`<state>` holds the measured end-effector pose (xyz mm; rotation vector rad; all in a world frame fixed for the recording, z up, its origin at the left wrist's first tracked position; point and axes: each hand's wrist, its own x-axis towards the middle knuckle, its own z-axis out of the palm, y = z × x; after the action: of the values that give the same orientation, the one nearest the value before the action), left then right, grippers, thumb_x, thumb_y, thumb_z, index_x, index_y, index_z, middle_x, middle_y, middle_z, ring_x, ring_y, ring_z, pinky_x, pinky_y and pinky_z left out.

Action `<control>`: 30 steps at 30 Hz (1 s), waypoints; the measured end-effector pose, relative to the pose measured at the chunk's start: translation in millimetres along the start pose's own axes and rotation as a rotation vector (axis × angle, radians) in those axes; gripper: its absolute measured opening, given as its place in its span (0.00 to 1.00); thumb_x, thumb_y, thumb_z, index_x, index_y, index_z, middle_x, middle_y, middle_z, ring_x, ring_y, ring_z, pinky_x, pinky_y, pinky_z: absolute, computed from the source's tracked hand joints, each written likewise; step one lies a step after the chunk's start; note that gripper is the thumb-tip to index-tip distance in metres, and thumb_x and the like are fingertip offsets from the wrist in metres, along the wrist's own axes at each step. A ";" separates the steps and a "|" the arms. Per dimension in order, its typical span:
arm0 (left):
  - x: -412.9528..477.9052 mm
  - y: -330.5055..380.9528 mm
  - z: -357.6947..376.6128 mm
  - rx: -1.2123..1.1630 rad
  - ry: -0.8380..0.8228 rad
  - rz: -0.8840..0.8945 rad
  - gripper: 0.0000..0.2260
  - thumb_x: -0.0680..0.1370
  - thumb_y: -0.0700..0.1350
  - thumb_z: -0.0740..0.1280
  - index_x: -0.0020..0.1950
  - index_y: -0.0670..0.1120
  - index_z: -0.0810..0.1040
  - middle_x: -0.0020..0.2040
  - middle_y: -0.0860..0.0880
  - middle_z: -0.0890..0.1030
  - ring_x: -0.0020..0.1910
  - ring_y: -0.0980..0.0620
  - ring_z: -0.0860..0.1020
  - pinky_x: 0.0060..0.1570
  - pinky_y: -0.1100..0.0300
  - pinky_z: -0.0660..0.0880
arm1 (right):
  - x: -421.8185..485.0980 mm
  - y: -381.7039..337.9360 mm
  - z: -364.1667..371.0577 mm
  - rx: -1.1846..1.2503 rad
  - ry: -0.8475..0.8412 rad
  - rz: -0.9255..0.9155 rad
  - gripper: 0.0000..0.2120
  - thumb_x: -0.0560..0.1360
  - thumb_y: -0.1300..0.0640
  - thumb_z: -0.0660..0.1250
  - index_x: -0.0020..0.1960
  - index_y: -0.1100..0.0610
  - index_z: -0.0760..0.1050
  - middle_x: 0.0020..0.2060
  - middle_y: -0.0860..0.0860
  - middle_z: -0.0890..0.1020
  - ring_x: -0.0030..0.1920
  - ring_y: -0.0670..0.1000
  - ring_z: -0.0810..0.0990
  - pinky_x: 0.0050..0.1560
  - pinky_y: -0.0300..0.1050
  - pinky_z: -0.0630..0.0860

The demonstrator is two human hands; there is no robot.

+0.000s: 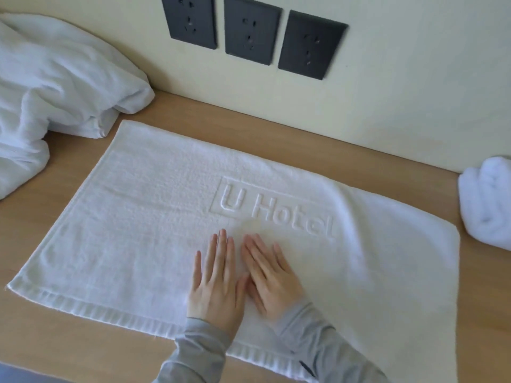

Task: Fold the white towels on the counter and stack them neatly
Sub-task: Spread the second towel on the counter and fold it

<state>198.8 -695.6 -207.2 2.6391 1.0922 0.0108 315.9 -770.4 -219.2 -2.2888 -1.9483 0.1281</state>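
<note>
Nearest, the left hand [214,280] and right hand [269,275] lie side by side, palms down and fingers straight, pressing on the spread towel [138,217] just below its embossed lettering and gripping nothing. That towel lies flat across the wooden counter [249,120]. It looks soft, light and limp, likely to sag and slide on smooth wood, so it is best pinched at two corners of one hemmed edge. Farther off sit a crumpled pile [55,78] at left and, cut by the frame, what may be a folded towel [489,200] at right.
</note>
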 end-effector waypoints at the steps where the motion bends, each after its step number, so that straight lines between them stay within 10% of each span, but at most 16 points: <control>1: -1.2 4.1 3.9 0.020 -0.028 0.002 0.30 0.81 0.54 0.39 0.72 0.37 0.64 0.73 0.40 0.63 0.72 0.42 0.63 0.70 0.47 0.53 | -10.3 3.1 2.4 -0.017 -0.034 -0.042 0.24 0.78 0.51 0.54 0.70 0.61 0.67 0.72 0.55 0.67 0.74 0.54 0.60 0.70 0.55 0.59; 5: -3.9 0.7 16.5 0.056 -0.022 0.001 0.31 0.80 0.59 0.42 0.74 0.40 0.61 0.75 0.44 0.62 0.74 0.48 0.59 0.72 0.48 0.51 | -25.6 72.4 -11.8 -0.085 -0.090 -0.054 0.27 0.77 0.48 0.55 0.72 0.58 0.64 0.73 0.52 0.64 0.74 0.52 0.61 0.70 0.57 0.59; 12: -3.3 1.6 18.6 0.085 -0.008 -0.011 0.31 0.79 0.60 0.42 0.76 0.43 0.56 0.76 0.46 0.58 0.75 0.50 0.55 0.73 0.48 0.50 | -49.5 228.5 -42.3 -0.171 -0.166 0.432 0.32 0.75 0.42 0.34 0.76 0.52 0.46 0.76 0.45 0.48 0.75 0.43 0.43 0.75 0.53 0.41; 18: -4.0 7.7 13.0 0.094 -0.022 -0.014 0.32 0.79 0.61 0.40 0.76 0.42 0.57 0.76 0.45 0.59 0.75 0.47 0.57 0.73 0.47 0.50 | -47.7 221.4 -44.7 -0.031 -0.136 0.485 0.26 0.82 0.51 0.48 0.77 0.53 0.45 0.77 0.47 0.47 0.76 0.45 0.43 0.74 0.54 0.38; 24: 2.4 25.6 6.7 -0.001 -0.014 -0.008 0.36 0.78 0.62 0.36 0.74 0.38 0.59 0.75 0.41 0.61 0.74 0.43 0.58 0.73 0.46 0.50 | -92.2 233.4 -72.8 0.339 0.517 1.002 0.21 0.76 0.63 0.63 0.68 0.65 0.67 0.64 0.62 0.72 0.65 0.61 0.70 0.67 0.52 0.64; 30: 32.1 104.3 9.0 -0.027 -0.061 0.292 0.30 0.81 0.56 0.41 0.72 0.38 0.64 0.73 0.40 0.64 0.73 0.43 0.60 0.70 0.49 0.49 | -111.5 278.9 -88.2 0.658 0.397 1.387 0.23 0.77 0.56 0.63 0.70 0.61 0.64 0.65 0.59 0.73 0.65 0.58 0.71 0.68 0.51 0.65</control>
<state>294.8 -745.8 -191.6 2.7294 0.6757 0.0043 583.2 -928.0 -177.9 -2.3804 0.1129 0.3264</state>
